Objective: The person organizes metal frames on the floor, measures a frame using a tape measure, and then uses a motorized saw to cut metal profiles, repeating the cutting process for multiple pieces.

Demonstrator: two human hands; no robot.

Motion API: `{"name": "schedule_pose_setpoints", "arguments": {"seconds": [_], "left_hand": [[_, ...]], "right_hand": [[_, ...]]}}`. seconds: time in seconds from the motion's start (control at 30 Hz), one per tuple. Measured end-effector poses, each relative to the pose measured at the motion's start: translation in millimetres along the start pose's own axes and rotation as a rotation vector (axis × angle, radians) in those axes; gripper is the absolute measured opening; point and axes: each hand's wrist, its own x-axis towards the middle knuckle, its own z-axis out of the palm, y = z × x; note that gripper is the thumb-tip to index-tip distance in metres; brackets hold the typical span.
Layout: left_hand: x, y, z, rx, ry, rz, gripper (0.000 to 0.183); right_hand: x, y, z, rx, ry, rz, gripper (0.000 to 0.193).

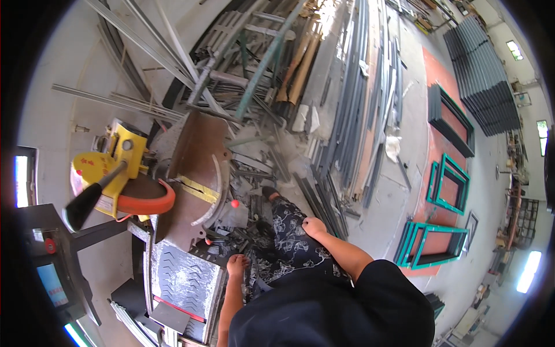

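My left hand [237,266] is beside the edge of a conveyor-like bed [184,272] with a chevron-patterned dark surface dusted with pale powder. Its fingers are curled in, and whatever they may hold is too small to make out. Against the patterned trousers [289,231] over my leg rests my right hand [314,226], its fingers folded, with nothing visible in them. Ahead on the left stands a yellow cut-off saw [124,147] with an orange-red blade guard [151,199] and a black-gripped handle [85,205]. A curved brown metal plate [199,150] adjoins it.
Metal offcuts [248,214] litter the floor by my foot. Long grey profiles [352,133] lie in piles ahead, beside a metal rack [260,55]. Green-edged frames [430,246] and stacked dark profiles [481,75] are to the right. A control box [52,272] stands at left.
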Motion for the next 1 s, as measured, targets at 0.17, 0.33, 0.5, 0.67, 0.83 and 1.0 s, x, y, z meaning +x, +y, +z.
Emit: {"name": "schedule_pose_setpoints", "arguments": {"seconds": [0.17,0.33,0.5,0.67,0.83,1.0], "left_hand": [[-4,-57,-41,0.537,0.034,0.052,0.019],[-20,-99,-43,1.280,-0.032,0.112,0.031],[-24,-97,-9,1.430,-0.061,0.160,0.032],[-35,-99,29,1.549,-0.074,0.135,0.033],[-52,-137,86,1.717,-0.018,0.043,0.043],[-67,-185,171,1.973,0.090,-0.107,0.073]], "right_hand": [[-71,62,36,0.153,0.139,0.154,0.024],[-130,115,70,0.258,0.230,0.324,0.024],[-155,144,95,0.208,0.203,0.394,0.022],[-174,182,112,0.111,0.070,0.483,0.022],[-183,209,118,0.020,-0.031,0.449,0.028],[-175,250,114,0.093,-0.313,0.499,0.057]]}}
